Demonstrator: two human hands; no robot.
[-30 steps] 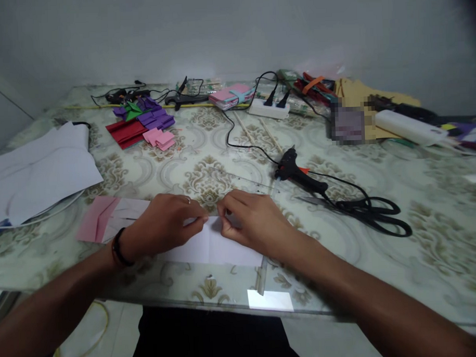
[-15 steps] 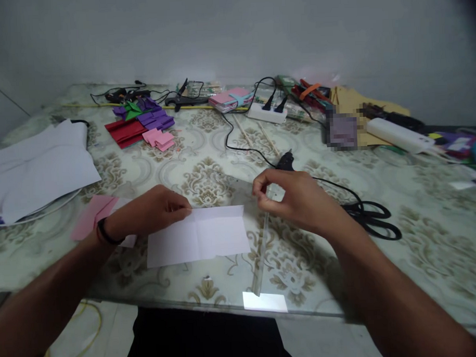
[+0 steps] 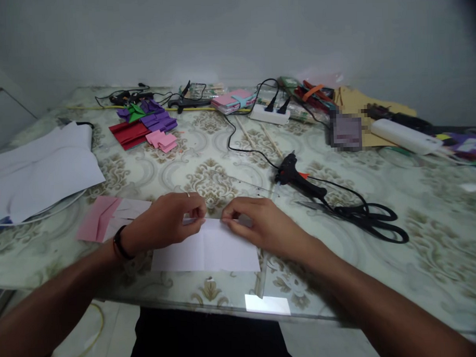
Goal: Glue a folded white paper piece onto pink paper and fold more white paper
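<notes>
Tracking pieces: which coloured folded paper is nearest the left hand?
The larger pink paper, by the left hand; the small pink, red, purple and green ones lie farther back.

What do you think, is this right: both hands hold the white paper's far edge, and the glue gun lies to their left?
Not quite: the head view shows the glue gun to their right. The left hand and right hand do hold the white paper's far edge.

One head-worn camera looks forward and down from above and behind the left grip (image 3: 165,221) and right grip (image 3: 261,222) — both close, just below mid-view. Beyond the grips, the counter (image 3: 200,154) recedes to the wall (image 3: 217,38); nearer than them — the wearer's lap (image 3: 208,338).
</notes>
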